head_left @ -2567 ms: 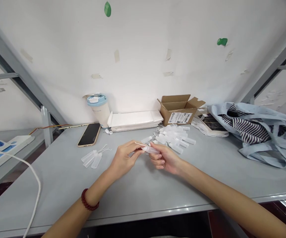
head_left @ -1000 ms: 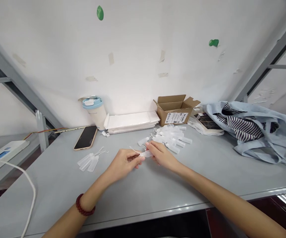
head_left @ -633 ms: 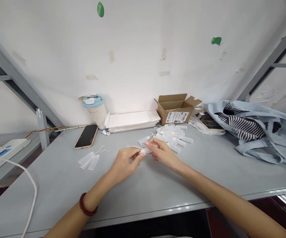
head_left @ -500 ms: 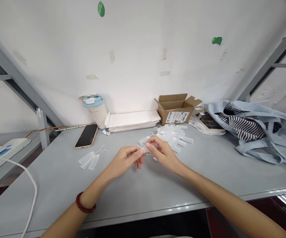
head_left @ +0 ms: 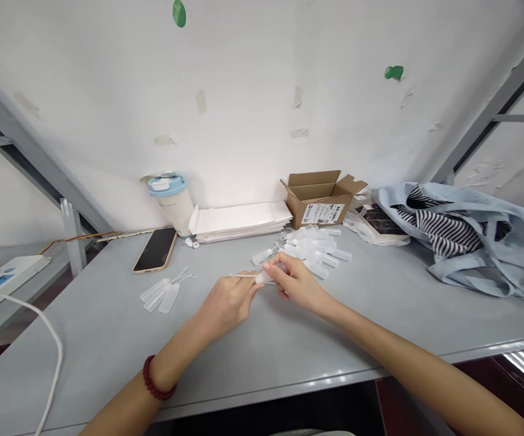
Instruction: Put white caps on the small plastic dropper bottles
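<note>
Taking the held bottle point(head_left: 263, 277) as the clock's centre, a power strip point(head_left: 16, 269) lies at nine, beyond the grey table point(head_left: 252, 363); nearer, also at nine, is a small group of bottles point(head_left: 160, 295). A phone point(head_left: 155, 250) and lidded cup point(head_left: 175, 203) sit towards ten, white envelopes point(head_left: 243, 220) at eleven against the pale wall point(head_left: 243, 66), an open carton point(head_left: 320, 209) between one and two, a bottle heap point(head_left: 316, 247) at two, a blue bag point(head_left: 466, 227) at three. The left edge crops the strip; the left hand point(head_left: 232, 300) hides most of its fingertips, closed on the bottle's neck; the right hand point(head_left: 295, 281), thumb and finger clamped on the body, covers much of it. The bottle looks small, translucent, white-capped.
</note>
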